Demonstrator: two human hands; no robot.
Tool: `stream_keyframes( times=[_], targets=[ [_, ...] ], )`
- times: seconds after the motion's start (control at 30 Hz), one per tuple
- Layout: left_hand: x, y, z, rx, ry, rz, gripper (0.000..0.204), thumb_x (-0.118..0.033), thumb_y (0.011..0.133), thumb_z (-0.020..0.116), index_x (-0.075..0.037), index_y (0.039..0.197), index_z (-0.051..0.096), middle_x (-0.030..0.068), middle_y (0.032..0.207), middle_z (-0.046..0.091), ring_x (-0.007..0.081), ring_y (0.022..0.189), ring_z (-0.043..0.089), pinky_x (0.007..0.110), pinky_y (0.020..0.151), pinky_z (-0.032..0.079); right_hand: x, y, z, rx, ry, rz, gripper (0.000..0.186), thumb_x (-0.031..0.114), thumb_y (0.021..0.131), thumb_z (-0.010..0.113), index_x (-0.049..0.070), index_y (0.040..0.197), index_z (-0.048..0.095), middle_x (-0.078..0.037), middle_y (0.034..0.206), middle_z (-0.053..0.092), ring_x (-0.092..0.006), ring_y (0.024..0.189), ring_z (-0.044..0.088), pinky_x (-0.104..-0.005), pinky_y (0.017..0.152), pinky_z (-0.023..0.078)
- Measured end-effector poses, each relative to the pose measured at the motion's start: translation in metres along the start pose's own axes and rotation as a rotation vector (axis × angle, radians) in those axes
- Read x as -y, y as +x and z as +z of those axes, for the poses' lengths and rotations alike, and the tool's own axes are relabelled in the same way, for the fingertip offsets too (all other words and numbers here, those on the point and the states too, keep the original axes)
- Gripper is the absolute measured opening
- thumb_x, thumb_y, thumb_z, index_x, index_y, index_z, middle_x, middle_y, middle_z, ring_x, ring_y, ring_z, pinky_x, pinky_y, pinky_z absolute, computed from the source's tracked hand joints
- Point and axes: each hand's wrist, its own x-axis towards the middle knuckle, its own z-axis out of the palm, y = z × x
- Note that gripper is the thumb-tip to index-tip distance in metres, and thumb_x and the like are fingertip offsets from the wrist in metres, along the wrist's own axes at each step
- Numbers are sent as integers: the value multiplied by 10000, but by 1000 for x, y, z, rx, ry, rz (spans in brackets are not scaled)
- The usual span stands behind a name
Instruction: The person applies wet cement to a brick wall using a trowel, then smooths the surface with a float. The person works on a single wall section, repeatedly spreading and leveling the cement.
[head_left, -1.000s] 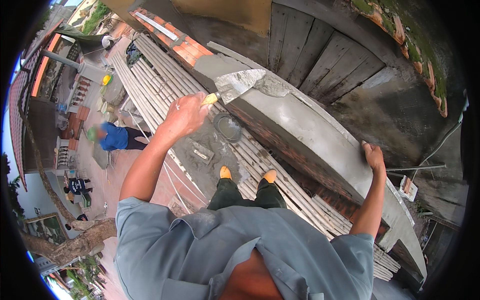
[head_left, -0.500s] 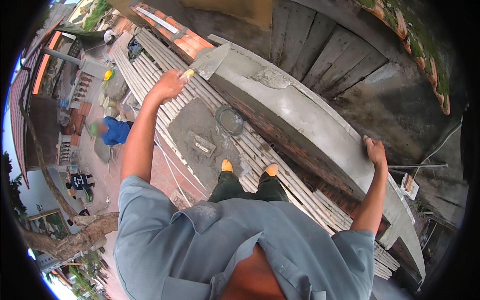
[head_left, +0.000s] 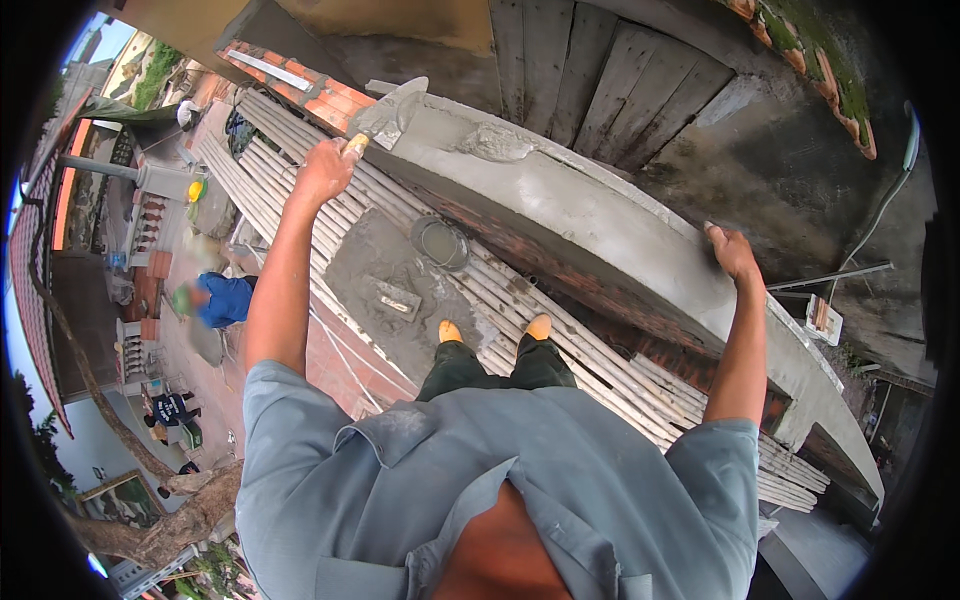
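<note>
My left hand grips the yellow handle of a trowel, whose blade lies at the near end of the grey mortared ledge, beside the exposed orange bricks. A rough patch of mortar sits on the ledge to the trowel's right. My right hand has its fingers curled over the ledge's long edge, farther right. Below, a bucket of grey water or slurry stands on bamboo poles, next to a mortar-covered board with a hand float lying on it.
I stand in yellow boots on the scaffold of bamboo poles. Down at the left, a person in blue and other people are on a paved yard near a tree trunk. A dark wall with mossy tiles lies beyond the ledge.
The trowel has swung up and away to the left, from over the mortar patch to the bricks' end, and now tilts there. My right hand stays on the ledge; the view has shifted slightly.
</note>
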Motion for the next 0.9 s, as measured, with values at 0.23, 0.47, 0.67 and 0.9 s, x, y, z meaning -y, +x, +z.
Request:
stream_keyframes(
  times=[0.23, 0.47, 0.67, 0.9],
  targets=[
    [-88, -38, 25, 206, -91, 140, 495, -305, 1012, 619, 74, 1326, 672, 309, 1172, 730, 459, 1131, 693, 470, 1040, 517, 1, -1, -2, 18, 24, 22, 779, 633, 981, 527, -69, 1251, 730, -368, 1284, 678, -484, 1291, 633, -471, 1121, 466],
    [-193, -72, 39, 284, -110, 386, 325, -267, 989, 690, 11, 1159, 675, 244, 997, 720, 461, 985, 689, 521, 863, 529, 4, -5, -9, 11, 46, 22, 890, 688, 991, 480, -138, 1240, 701, -411, 1271, 659, -497, 1279, 634, -486, 1106, 462],
    [-240, -103, 43, 8, -1, 760, 260, -156, 904, 779, -52, 1052, 592, 188, 997, 638, 415, 945, 692, 526, 799, 562, 0, -6, -10, 25, 67, 32, 917, 701, 984, 464, -142, 1266, 688, -396, 1318, 651, -488, 1319, 610, -483, 1130, 445],
    [-231, -128, 28, 38, -50, 583, 259, -182, 961, 724, -41, 1125, 580, 202, 1001, 645, 445, 914, 677, 553, 793, 545, -1, -4, -10, 44, 116, 19, 905, 691, 980, 481, -138, 1284, 683, -401, 1337, 641, -477, 1338, 603, -475, 1145, 436]
  ],
)
